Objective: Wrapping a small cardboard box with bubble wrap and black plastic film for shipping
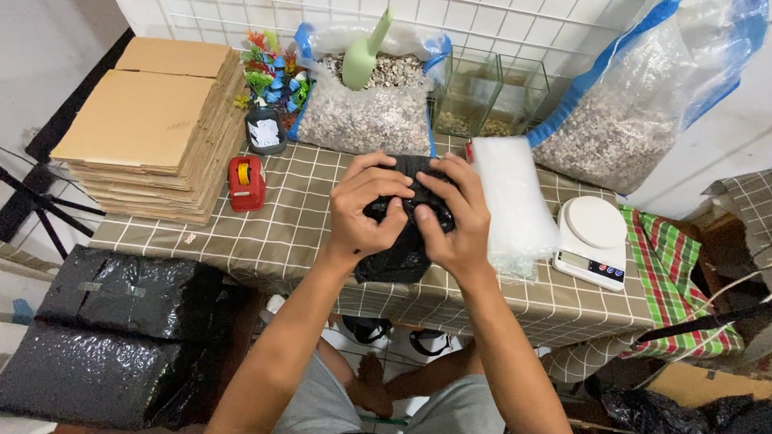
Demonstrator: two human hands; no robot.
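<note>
Both of my hands grip a black plastic bag (395, 256) over the middle of the checked table (299, 230). My left hand (367, 209) clutches its top from the left, fingers curled over the bunched plastic. My right hand (453, 218) holds the same bunched top from the right, thumb pressed in. The bag's lower part hangs down and rests at the table's front edge. A stack of clear plastic bags (512, 201) lies just right of my right hand.
A white kitchen scale (592, 237) sits at the right. Two big bags of gravel (369, 103) (620, 123) stand at the back, a green scoop (363, 55) in the left one. Flat cardboard (152, 120), a red tape dispenser (246, 182) and glass tanks (487, 95) are around.
</note>
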